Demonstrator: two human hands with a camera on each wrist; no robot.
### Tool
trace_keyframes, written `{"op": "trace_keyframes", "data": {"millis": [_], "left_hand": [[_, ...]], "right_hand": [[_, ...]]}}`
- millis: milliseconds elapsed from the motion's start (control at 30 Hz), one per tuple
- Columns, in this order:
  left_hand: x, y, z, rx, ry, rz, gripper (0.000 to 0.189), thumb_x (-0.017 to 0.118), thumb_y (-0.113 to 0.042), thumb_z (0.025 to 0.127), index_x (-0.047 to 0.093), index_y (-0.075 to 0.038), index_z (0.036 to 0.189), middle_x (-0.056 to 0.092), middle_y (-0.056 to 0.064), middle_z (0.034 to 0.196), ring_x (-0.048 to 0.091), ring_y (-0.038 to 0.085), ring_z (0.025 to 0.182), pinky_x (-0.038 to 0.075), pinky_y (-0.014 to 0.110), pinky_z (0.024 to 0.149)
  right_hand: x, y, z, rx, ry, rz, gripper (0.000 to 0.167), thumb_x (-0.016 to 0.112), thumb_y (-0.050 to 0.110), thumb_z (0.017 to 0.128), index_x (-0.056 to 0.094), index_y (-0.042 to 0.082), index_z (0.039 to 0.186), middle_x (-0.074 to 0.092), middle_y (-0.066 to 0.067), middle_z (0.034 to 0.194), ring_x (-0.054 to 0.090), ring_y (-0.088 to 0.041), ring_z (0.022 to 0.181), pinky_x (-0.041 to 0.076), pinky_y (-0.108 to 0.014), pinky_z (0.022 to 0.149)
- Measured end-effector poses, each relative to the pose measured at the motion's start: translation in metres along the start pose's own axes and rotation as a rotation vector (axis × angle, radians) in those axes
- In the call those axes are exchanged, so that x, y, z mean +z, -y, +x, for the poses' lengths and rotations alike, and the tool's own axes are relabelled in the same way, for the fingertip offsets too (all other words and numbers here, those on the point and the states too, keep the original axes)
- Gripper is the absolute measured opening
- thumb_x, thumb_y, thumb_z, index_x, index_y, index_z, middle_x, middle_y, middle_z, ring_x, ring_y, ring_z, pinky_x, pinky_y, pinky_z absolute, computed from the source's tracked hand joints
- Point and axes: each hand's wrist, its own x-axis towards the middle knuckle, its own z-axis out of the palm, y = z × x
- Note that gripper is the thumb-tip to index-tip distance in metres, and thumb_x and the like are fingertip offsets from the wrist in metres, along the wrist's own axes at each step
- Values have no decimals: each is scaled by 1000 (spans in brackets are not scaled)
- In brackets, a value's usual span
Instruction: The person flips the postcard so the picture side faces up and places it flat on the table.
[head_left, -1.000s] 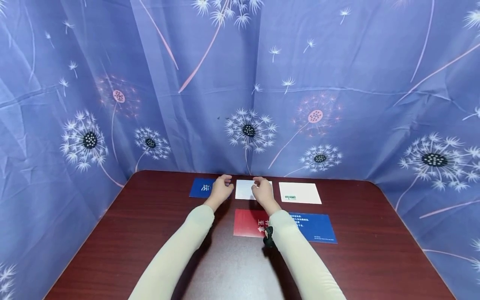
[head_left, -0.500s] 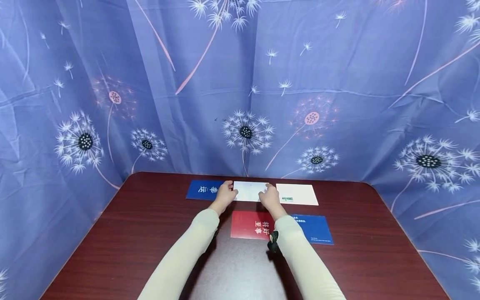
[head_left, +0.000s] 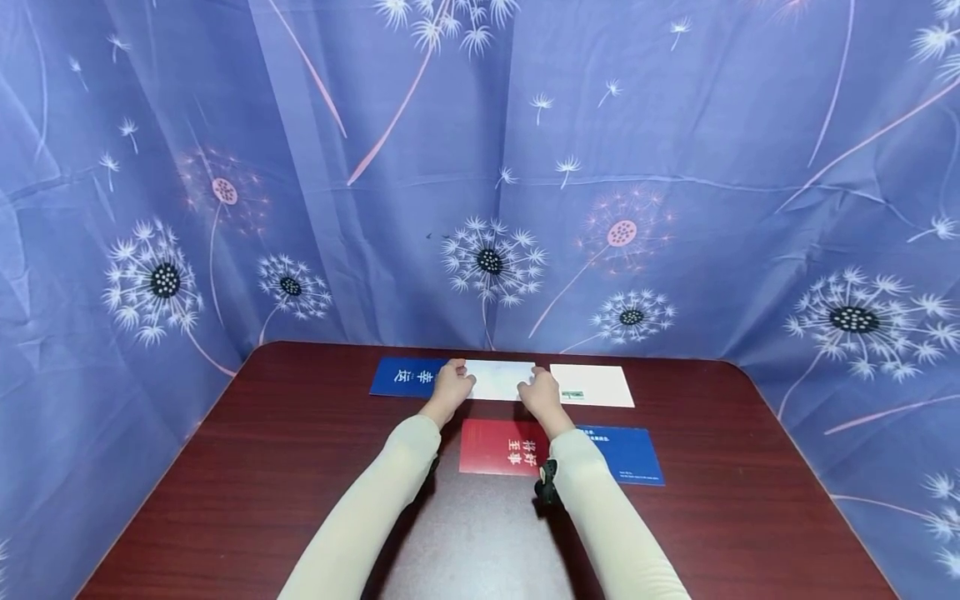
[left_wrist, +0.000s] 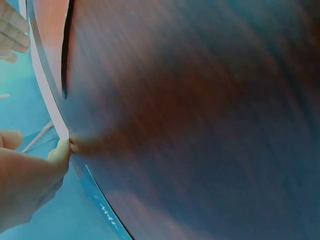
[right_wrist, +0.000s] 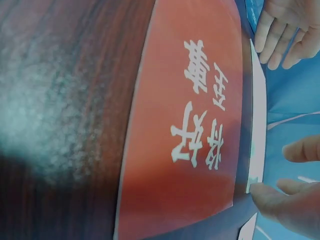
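A white card (head_left: pixel 497 380) lies flat near the far edge of the table, between my hands. My left hand (head_left: pixel 448 392) is at its left end, with the thumb touching the card's edge in the left wrist view. At the right end, my right hand (head_left: pixel 543 395) rests its thumb (right_wrist: pixel 265 196) on the card, with the index finger held apart from it. In the right wrist view the left hand's fingers (right_wrist: pixel 272 37) look straight. A blue card (head_left: pixel 401 377) with white characters lies left of the left hand; a white card with a green picture (head_left: pixel 596 386) lies to the right.
Closer to me lie a red card (head_left: pixel 495 447) with white characters and a blue card with small text (head_left: pixel 628 457), partly covered by my right sleeve. A blue dandelion-print curtain (head_left: pixel 375 250) hangs behind the dark wooden table (head_left: pixel 247 467).
My left hand has moved right to the white card's left end, uncovering more of the left blue card. The right hand has shifted to its right end. The last half second shows little movement.
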Motion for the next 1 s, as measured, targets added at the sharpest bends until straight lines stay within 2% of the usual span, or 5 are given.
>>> {"op": "trace_keyframes", "data": {"millis": [167,400,467,767,1000], "left_hand": [[0,-1,0,-3,-11,5,48,54,-1,90,43,11,135,51,28,128,51,39,119,47,43,95],[0,-2,0,11,-23,21,46,54,-1,90,45,11,133,52,28,125,52,38,116,48,44,93],[1,-2,0,9,-22,23,46,54,-1,90,45,11,133,52,28,125,52,38,116,48,43,94],[2,0,-1,11,-45,55,46,55,2,88,47,11,132,54,26,124,53,37,114,49,42,92],[4,1,0,46,-36,170,48,58,6,82,49,10,129,56,24,120,53,35,112,48,42,92]], "right_hand": [[16,-35,27,-69,-49,-4,53,54,10,82,49,-18,126,61,-32,115,59,-38,110,51,-37,89],[86,-150,124,-107,-121,-116,57,58,16,77,53,-16,124,64,-29,109,60,-43,103,51,-47,86],[90,-159,128,-128,-160,-116,58,58,19,75,55,-15,121,66,-26,105,62,-40,99,52,-45,83],[20,-40,41,77,-28,-13,53,53,1,79,49,-14,130,61,-28,118,56,-41,113,47,-49,93],[32,-69,58,44,-65,83,55,48,1,75,51,-13,128,61,-27,114,57,-36,105,50,-41,83]]}}
